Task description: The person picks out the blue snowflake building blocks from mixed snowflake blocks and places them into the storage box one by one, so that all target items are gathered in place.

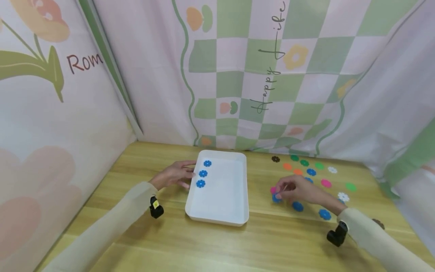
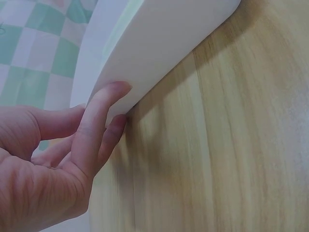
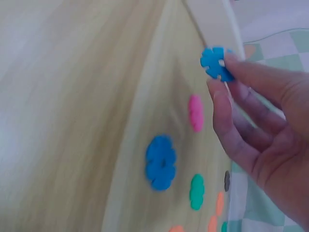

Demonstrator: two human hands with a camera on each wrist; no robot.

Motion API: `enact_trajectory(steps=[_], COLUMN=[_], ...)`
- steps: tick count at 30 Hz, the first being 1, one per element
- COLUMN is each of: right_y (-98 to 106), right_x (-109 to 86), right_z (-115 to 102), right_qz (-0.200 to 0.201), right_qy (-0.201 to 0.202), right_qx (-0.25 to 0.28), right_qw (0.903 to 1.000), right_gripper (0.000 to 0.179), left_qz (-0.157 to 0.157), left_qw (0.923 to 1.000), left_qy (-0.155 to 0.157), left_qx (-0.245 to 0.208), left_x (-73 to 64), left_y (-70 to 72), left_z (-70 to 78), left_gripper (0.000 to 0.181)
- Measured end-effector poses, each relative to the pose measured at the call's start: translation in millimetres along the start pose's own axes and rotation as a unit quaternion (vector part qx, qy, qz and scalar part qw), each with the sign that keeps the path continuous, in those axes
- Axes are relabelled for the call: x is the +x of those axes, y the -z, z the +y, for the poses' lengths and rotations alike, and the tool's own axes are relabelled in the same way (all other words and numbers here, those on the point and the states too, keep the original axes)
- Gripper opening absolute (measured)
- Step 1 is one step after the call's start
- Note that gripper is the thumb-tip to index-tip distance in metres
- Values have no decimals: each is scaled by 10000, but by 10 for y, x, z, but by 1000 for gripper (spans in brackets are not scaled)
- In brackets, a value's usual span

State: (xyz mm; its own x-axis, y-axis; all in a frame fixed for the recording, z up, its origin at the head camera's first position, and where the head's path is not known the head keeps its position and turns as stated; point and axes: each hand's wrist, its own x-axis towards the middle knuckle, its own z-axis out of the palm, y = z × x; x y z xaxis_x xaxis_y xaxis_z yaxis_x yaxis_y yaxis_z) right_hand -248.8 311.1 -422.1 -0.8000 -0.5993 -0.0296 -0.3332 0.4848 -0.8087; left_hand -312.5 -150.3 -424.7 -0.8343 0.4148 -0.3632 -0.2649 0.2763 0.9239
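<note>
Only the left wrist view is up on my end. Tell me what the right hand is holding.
Observer: The right hand pinches a blue flower-shaped piece.
Operator: Tell me what's inside the white tray.
Observer: Three blue pieces lie in a line along its left side.
Operator: Name something lying near the right hand.
Observer: A pink piece lies on the table there.

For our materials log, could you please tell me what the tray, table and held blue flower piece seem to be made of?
Tray: probably smooth white plastic, given its thin, rounded rim. Table: wood or wood-look laminate; grain shows under a soft sheen. Blue flower piece: likely fairly matte plastic, evenly coloured with notched edges.
</note>
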Motion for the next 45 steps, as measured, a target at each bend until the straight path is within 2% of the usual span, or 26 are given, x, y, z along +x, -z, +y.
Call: enact_trajectory(steps=[4, 6, 8, 11, 17, 24, 31, 38, 45], right_y=[24, 17, -1, -40, -106, -228, -398, -566, -755], right_x=[72, 111, 155, 230, 396, 671, 972, 1237, 1503], right_z=[-121, -207, -286, -376, -436, -547, -683, -720, -789], right_qz=[516, 761, 948, 1040, 913, 754, 507, 317, 224], right_qy=[-601, -1054, -1486, -1749, -1717, -1658, -1638, -1652, -1961], right_qx=[449, 883, 1334, 1698, 2088, 2404, 2330, 2002, 1994], right_qw=[9959, 9876, 9753, 9642, 9584, 9534, 9573, 9652, 9598], right_gripper=[19, 28, 34, 38, 40, 41, 35, 28, 22], left_qz=[10, 13, 5, 27, 43, -169, -29, -3, -26], left_qw=[10000, 10000, 10000, 10000, 10000, 9996, 9999, 10000, 10000], left_qy=[2, -1, 8, 41, 20, -176, -121, -80, -90], left_qx=[16, 21, 4, 5, -34, -145, -21, 26, 31], left_x=[-1, -4, -4, -4, -1, -17, -31, -25, -26], left_y=[-9, -15, -22, -30, -29, -14, -23, -23, -26], left_z=[17, 28, 39, 53, 41, 18, 44, 34, 33], left_gripper=[68, 68, 68, 69, 71, 74, 74, 73, 73])
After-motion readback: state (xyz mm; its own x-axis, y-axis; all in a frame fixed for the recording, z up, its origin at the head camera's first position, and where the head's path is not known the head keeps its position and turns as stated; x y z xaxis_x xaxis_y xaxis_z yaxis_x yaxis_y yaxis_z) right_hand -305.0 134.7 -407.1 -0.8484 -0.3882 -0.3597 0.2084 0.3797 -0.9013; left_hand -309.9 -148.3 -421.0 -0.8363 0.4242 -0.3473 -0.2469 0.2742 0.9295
